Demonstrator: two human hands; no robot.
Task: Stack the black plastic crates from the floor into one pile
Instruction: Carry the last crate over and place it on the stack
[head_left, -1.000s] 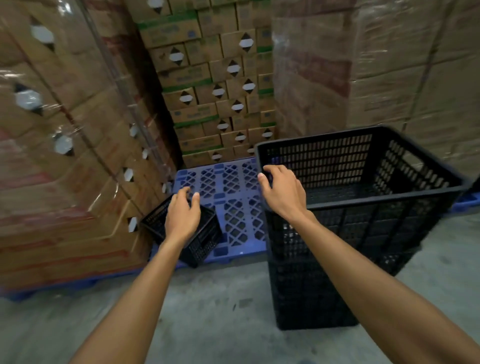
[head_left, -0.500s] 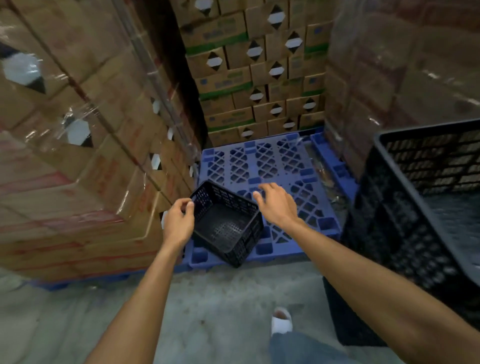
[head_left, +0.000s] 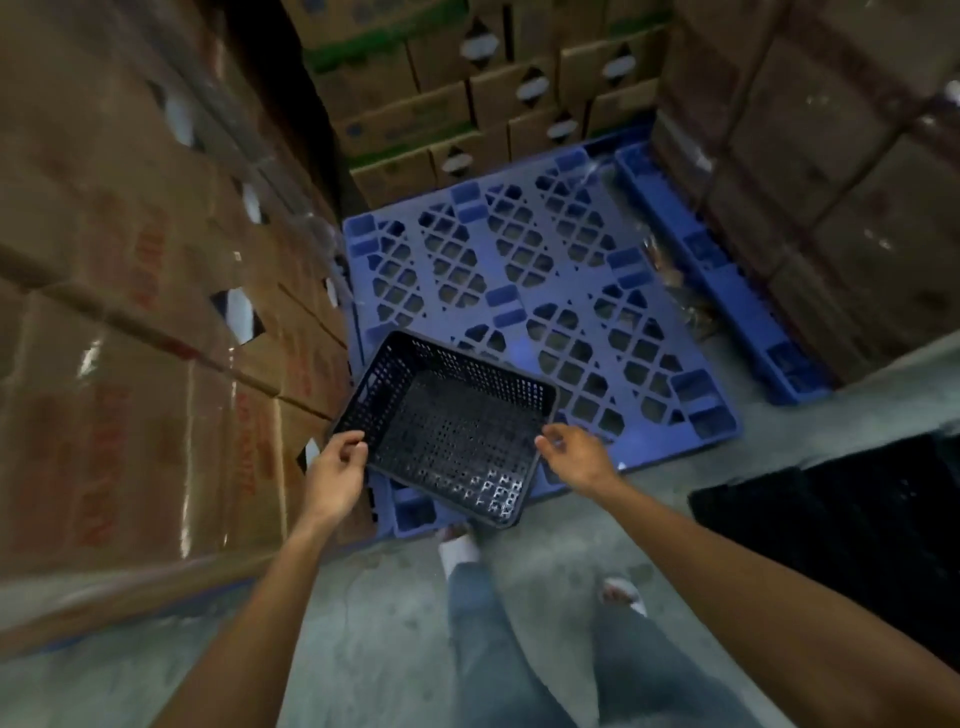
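Down at the pallet's (head_left: 545, 270) near corner, a small crate (head_left: 447, 426) is being picked up, tilted, mouth up. Its left rim is pinched by the left hand (head_left: 332, 478), thumb on top and fingers curled under. The right hand (head_left: 576, 457) is held just beside the right rim, fingers loosely spread, and contact there can't really be made out. So the step looks like the grab-and-lift, only half secured. Next, the right side probably needs to be gripped, then the crate swung over to the big crate (head_left: 852, 525) on the floor at right and dropped in level so it nests. Boxes (head_left: 130, 312) are stacked tight on the left, so elbow room seems limited.
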